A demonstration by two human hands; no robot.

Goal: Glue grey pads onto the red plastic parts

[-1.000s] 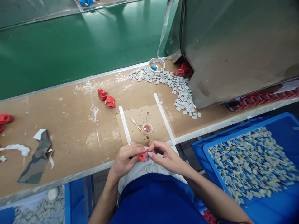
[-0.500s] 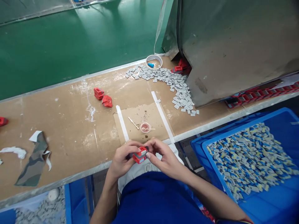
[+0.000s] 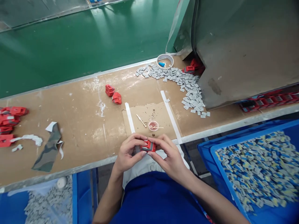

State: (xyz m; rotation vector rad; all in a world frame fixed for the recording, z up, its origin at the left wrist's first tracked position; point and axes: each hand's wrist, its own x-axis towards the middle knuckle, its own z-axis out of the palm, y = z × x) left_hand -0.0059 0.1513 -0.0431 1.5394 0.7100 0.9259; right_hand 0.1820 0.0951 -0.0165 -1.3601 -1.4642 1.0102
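At lower centre, your left hand (image 3: 130, 153) and right hand (image 3: 171, 156) pinch a small red-and-grey plastic block (image 3: 149, 146); steady it from both sides.

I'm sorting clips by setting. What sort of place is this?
Probably a factory workshop, judging by the heaped gray tiles, the row of red parts and the blue crate of small pieces.

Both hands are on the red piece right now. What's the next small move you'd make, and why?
I'd probably let the left hand hold the red piece alone and free the right hand. Both hands grip it now, and the small cup with a thin stick across it sits just beyond them, so a free hand could reach that stick.
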